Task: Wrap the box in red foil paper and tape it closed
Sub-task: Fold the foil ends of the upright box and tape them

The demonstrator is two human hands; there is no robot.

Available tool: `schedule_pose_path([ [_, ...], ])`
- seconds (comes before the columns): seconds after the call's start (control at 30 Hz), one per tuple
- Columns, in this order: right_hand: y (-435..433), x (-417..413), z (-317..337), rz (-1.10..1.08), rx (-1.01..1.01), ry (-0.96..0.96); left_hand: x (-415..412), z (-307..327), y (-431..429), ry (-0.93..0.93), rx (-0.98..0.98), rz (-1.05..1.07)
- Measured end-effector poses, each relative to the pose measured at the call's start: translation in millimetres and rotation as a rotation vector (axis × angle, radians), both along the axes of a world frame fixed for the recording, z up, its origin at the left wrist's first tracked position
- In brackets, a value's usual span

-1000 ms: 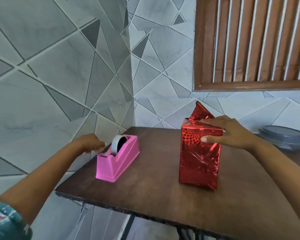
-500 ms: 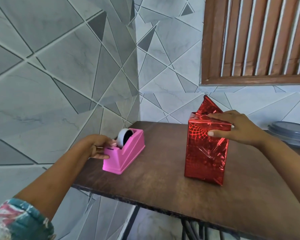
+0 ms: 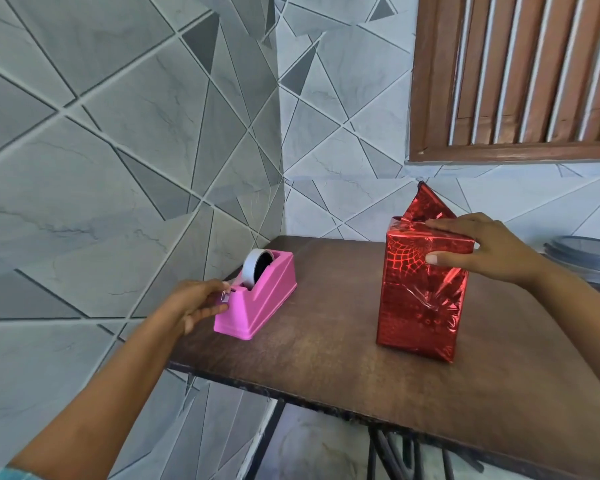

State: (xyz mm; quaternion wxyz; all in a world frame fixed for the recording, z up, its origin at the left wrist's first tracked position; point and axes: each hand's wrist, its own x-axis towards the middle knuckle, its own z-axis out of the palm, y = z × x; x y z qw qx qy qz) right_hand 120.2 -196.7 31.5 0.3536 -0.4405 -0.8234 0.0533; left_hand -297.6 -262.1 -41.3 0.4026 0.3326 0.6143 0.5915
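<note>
Tape comes first: the left hand (image 3: 194, 301) sits at the front end of the pink tape dispenser (image 3: 260, 299), fingers curled in against the small metal cutter (image 3: 224, 298). Whether they already pinch the loose end of the tape is too small to tell.

My judgement is that the step in hand is drawing off a strip. To do it well, pinch the free end and pull it out level from the white tape roll (image 3: 252, 268) to a length that will span the top seam. Then snap it down across the cutter so it tears clean. The dispenser looks light and stands near the left edge of the brown table (image 3: 326, 348), so a slow pull should stop it sliding.

To the right, well apart from the dispenser, the foil-wrapped box (image 3: 420, 299) stands upright on the table. One triangular foil flap (image 3: 425, 209) at its far top edge sticks up unfolded. The right hand (image 3: 492, 251) clasps the top, fingers laid across the folded foil and thumb pressed on the near face. It should hold that fold flat until tape lands. A grey lidded container (image 3: 589, 258) lies at the far right.
</note>
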Motion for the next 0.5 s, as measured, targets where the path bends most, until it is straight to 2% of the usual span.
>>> schedule_pose_path([
  [0.2,5.8,1.8,-1.4,0.003,-0.019,-0.006,-7.3,-6.9,4.1,0.212,-0.079,0.004],
  [0.33,6.8,1.4,-1.5,0.004,-0.025,-0.020,-6.0,-6.6,4.7,0.505,-0.110,0.054],
  [0.43,7.4,1.9,-2.1,0.003,-0.032,-0.022,-3.3,-1.4,1.8,0.639,-0.109,0.088],
  [0.5,7.8,2.6,-1.5,-0.001,-0.041,-0.020,-4.9,-1.5,-2.1,0.740,-0.180,0.088],
])
